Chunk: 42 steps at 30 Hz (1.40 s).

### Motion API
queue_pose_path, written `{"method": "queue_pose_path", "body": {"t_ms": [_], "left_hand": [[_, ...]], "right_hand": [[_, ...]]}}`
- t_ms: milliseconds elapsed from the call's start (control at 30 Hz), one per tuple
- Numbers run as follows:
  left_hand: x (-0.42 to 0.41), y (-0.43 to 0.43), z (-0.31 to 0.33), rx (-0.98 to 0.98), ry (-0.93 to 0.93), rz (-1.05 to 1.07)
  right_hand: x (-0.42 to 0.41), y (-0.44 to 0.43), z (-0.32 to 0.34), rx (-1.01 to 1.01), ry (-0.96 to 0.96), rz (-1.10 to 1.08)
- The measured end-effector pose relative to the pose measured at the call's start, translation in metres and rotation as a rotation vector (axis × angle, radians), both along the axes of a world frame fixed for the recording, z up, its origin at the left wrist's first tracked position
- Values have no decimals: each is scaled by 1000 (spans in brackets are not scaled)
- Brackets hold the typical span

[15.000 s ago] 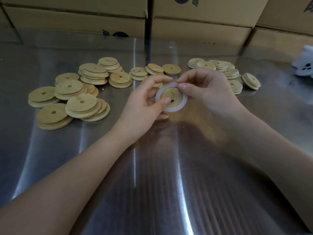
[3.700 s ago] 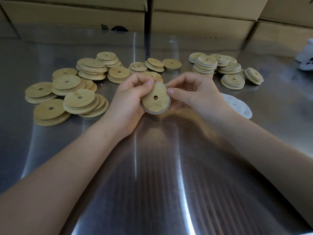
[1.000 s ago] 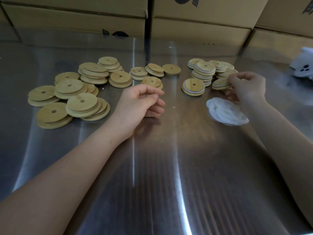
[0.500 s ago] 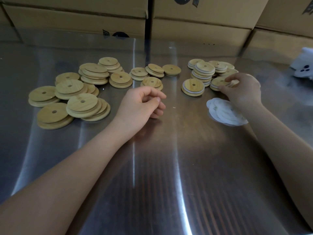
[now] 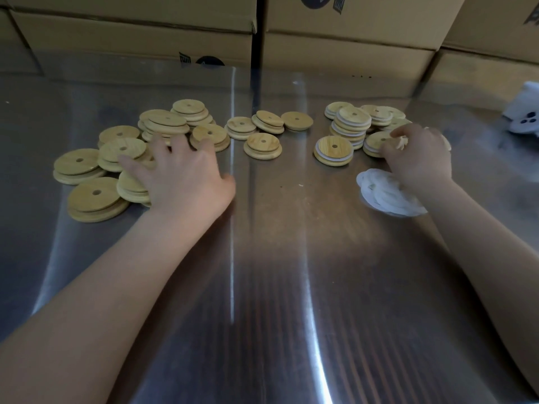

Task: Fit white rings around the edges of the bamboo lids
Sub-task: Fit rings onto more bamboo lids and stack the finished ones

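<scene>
Bare bamboo lids [image 5: 93,196] with centre holes lie in loose stacks at the left and middle. My left hand [image 5: 180,176] hovers palm down over them, fingers spread, covering part of one stack [image 5: 131,186]. Lids fitted with white rings [image 5: 334,150] are piled at the right. My right hand [image 5: 420,158] is there, motion-blurred, its curled fingers pinching the edge of a ringed lid [image 5: 374,142]. A heap of loose white rings [image 5: 385,196] lies just below that hand, beside my wrist.
The steel table [image 5: 277,287] is shiny and reflective. Cardboard boxes [image 5: 350,51] form a wall along its far edge. A white object with dark spots [image 5: 525,118] sits at the far right.
My left hand has opened from a loose curl and moved left onto the bare lid stacks. My right hand stays at the ringed pile, shifted slightly toward me.
</scene>
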<state>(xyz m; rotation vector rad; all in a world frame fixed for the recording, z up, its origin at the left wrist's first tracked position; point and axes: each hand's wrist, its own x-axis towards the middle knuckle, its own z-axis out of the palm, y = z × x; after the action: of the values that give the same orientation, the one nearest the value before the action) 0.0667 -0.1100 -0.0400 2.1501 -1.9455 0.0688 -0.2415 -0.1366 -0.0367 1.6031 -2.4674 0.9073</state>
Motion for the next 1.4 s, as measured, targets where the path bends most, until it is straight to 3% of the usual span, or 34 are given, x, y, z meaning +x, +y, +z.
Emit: {"method": "queue_pose_path", "body": {"t_ms": [200, 433, 800, 1133, 1400], "left_hand": [[7, -6, 3, 198, -5, 136], [4, -3, 1, 34, 32, -42], [0, -7, -8, -236, 295, -350], [-15, 2, -9, -182, 348, -608], [-15, 0, -11, -102, 322, -638]], "right_hand": [[12, 3, 4, -103, 25, 52], [24, 4, 5, -120, 61, 206], [29, 10, 8, 105, -6, 307], [23, 14, 21, 307, -15, 368], [14, 15, 27, 436, 51, 447]]}}
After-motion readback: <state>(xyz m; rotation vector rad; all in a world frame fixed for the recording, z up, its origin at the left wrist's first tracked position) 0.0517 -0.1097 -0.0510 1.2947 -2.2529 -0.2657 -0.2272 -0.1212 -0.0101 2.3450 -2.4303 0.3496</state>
